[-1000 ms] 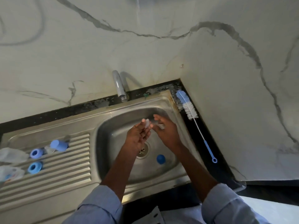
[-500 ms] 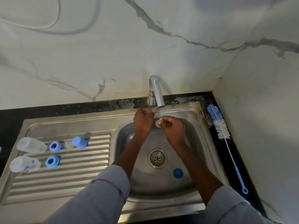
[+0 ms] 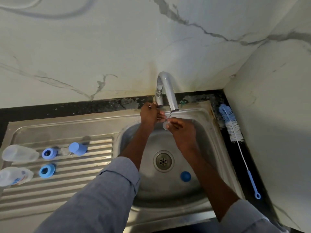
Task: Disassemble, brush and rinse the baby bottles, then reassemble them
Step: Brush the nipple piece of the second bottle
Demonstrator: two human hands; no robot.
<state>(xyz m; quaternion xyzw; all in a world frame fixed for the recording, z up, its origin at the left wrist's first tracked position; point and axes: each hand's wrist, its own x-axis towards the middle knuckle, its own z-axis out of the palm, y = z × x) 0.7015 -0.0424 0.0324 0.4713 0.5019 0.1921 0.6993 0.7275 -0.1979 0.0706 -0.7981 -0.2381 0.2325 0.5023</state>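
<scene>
My right hand pinches a small clear teat under the tap spout, where a thin stream of water falls. My left hand grips the tap handle at the base of the tap. On the draining board lie two clear bottles, two blue rings, a blue cap and another clear teat. A second blue cap lies in the sink basin.
A blue and white bottle brush lies on the black counter right of the sink, along the side wall. The drain sits mid-basin. Marble walls close the back and right.
The view swung left and down. Both hands rose from mid-basin to the tap; my left hand left the teat and took the tap handle, and water now runs.
</scene>
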